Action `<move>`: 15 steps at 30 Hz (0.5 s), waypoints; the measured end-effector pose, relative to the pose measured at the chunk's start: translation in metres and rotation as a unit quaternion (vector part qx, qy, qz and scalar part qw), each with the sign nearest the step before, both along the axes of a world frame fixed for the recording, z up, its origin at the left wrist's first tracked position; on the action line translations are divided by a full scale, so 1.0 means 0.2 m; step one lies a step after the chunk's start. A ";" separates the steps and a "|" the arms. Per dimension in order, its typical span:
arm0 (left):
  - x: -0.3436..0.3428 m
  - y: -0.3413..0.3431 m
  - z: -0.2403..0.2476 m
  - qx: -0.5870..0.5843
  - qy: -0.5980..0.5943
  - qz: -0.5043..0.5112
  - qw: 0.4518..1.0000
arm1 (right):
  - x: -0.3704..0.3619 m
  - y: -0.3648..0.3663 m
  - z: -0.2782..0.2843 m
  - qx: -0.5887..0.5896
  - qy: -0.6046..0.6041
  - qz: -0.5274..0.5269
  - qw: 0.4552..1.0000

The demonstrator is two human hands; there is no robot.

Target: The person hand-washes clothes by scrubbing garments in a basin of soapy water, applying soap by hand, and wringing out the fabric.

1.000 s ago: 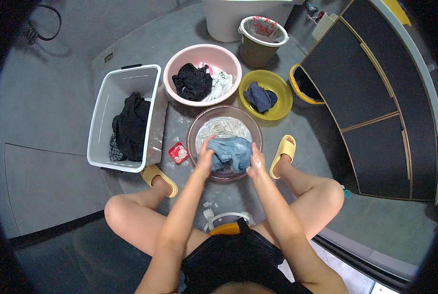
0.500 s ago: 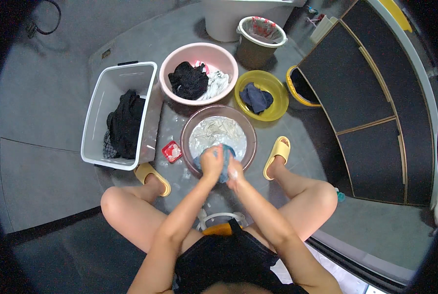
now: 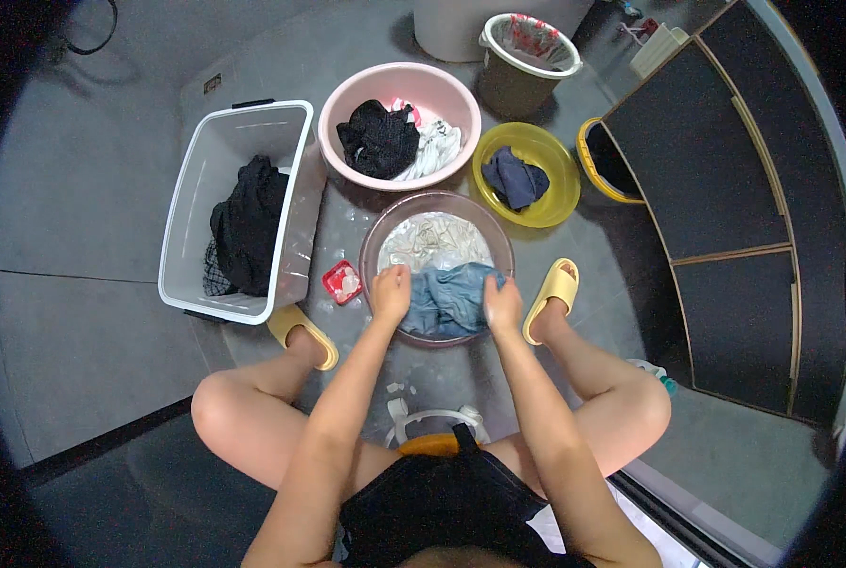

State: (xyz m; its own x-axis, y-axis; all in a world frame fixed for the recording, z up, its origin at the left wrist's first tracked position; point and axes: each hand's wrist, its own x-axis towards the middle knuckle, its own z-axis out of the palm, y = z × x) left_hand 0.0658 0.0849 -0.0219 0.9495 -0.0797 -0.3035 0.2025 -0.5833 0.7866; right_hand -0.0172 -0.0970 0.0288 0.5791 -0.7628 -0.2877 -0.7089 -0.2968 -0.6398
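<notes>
A wet blue cloth garment (image 3: 448, 301) stretches between my two hands over the near half of a brownish basin (image 3: 371, 230). My left hand (image 3: 391, 292) is closed on its left edge, and my right hand (image 3: 503, 303) grips the right edge. Behind it in the basin lies a cream-white cloth (image 3: 434, 240) in cloudy, sudsy water. The exact kind of garment cannot be made out. Left of the basin, on the floor, sits a small red dish (image 3: 342, 282) with a whitish lump in it, perhaps soap.
A pink basin (image 3: 326, 142) holds black and white clothes; a yellow basin (image 3: 565, 204) holds a dark blue cloth. At left stands a clear bin (image 3: 300, 227) with black clothes. A lined trash bin (image 3: 522, 90) is at the back, dark cabinets (image 3: 726, 180) at right.
The blue garment was bunched between my hands held close together; now my hands have moved apart and it is spread out between them. The view has shifted slightly.
</notes>
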 end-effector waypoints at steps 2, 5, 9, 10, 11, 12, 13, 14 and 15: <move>-0.05 0.05 -0.11 0.200 -0.140 -0.223 0.944 | 0.08 0.07 0.03 -0.094 0.121 0.146 0.977; -0.14 -0.11 -0.13 0.281 -0.050 -0.320 0.904 | 0.13 0.11 -0.12 -0.115 0.231 0.265 0.929; -0.14 -0.12 -0.32 0.372 -0.018 -0.356 0.857 | 0.15 0.19 -0.42 -0.118 0.272 0.383 0.875; -0.13 -0.14 -0.35 0.391 -0.012 -0.351 0.851 | 0.14 0.18 -0.48 -0.090 0.267 0.389 0.877; -0.10 -0.15 -0.37 0.385 0.007 -0.355 0.852 | 0.15 0.17 -0.54 -0.112 0.260 0.394 0.875; -0.06 -0.16 -0.41 0.385 0.014 -0.357 0.851 | 0.16 0.16 -0.60 -0.108 0.265 0.396 0.873; -0.02 -0.16 -0.44 0.362 0.009 -0.362 0.859 | 0.18 0.15 -0.64 -0.130 0.248 0.395 0.875; 0.02 -0.16 -0.47 0.340 0.003 -0.367 0.866 | 0.19 0.13 -0.69 -0.152 0.232 0.392 0.877; 0.05 -0.17 -0.50 0.341 0.007 -0.370 0.864 | 0.20 0.11 -0.73 -0.147 0.234 0.392 0.877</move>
